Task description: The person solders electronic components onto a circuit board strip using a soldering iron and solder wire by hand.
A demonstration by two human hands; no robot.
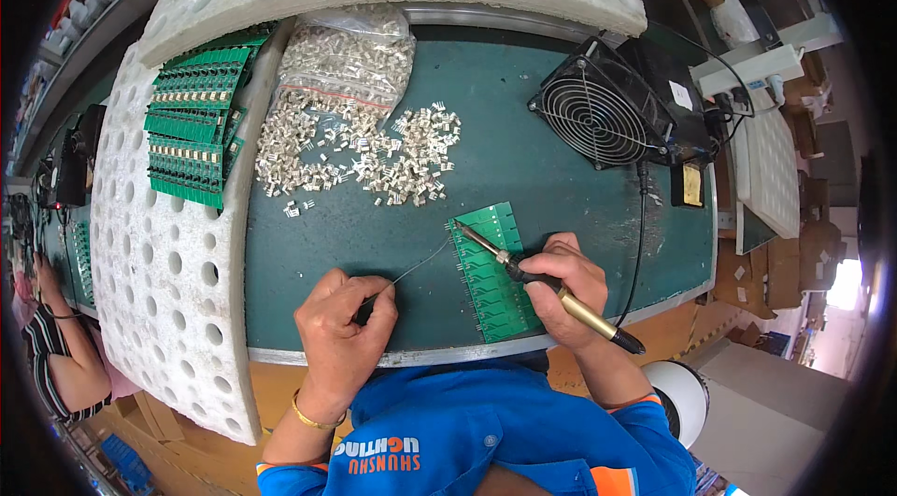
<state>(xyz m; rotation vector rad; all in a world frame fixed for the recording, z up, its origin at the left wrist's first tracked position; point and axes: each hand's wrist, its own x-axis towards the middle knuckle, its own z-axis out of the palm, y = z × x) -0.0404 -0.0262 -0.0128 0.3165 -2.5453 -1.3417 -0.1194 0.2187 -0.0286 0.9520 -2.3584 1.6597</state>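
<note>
My right hand (563, 284) grips a soldering iron (505, 262) with a brass handle, its tip resting on the top left edge of a green circuit board strip (492, 304) lying on the dark green mat. My left hand (344, 323) pinches a thin solder wire (420, 264) that runs up and right to the iron's tip. Both forearms come from blue sleeves at the bottom edge.
A pile of small metal connectors (364, 155) and a clear bag (350, 52) of them lie beyond the board. Stacked green boards (192, 118) rest on white perforated foam (159, 253) at left. A black fan (607, 113) stands at right. Another person's arm (56, 347) shows far left.
</note>
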